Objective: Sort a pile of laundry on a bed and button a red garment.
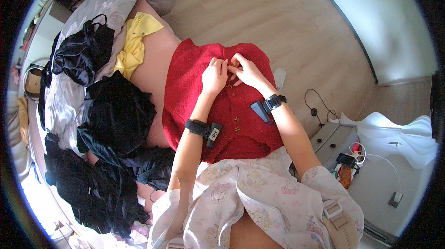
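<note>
A single head-worn fisheye camera looked steeply down from close above the bed (pixel 153 70) — forearms entered from the lower edge, floor (pixel 278 17) lay beyond, and edges bent toward the dark round rim.

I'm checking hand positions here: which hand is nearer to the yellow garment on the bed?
Left. The left hand rests on the red cardigan, on the side towards the yellow garment. The right hand lies beyond it, farther off.

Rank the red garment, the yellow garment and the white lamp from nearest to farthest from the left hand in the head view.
1. red garment: under the left hand, touching it.
2. yellow garment: to the left, up the bed.
3. white lamp: far right, beyond the right arm.
</note>
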### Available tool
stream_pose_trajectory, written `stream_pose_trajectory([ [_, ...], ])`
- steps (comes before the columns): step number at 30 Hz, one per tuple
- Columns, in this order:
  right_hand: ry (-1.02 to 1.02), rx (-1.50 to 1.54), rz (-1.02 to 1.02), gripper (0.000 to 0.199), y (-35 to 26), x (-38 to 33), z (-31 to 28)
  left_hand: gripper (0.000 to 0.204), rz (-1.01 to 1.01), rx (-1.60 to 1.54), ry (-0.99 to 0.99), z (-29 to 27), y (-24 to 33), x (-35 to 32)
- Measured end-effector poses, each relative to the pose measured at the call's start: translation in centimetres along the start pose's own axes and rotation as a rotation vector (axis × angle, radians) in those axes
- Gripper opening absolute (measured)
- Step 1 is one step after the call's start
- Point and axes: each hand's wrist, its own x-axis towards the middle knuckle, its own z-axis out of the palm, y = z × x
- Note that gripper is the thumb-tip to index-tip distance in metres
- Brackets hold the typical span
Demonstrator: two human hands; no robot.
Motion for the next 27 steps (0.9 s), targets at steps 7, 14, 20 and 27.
stream_pose_trajectory([
  [7, 0.019, 0.006, -0.059, 0.011, -0.1, -0.4, 0.0, 0.025, -0.082, -0.001, -0.127, -0.9, 0.6, 0.5],
  [14, 0.028, 0.118, -0.002, 0.013, 0.3, 0.2, 0.3, 0.024, -0.099, -0.099, 0.031, -0.3, -0.4, 0.4],
  [20, 0.129, 0.076, 0.171, 0.022, -0.6, -0.1, -0.1, 0.027, -0.012, 0.272, 0.256, -0.4, -0.5, -0.4],
  [27, 0.279, -0.579, 0.09, 0.031, -2.7, 2.5, -1.9, 0.027, -0.224, 0.366, -0.04, -2.7, -0.6, 2.8],
])
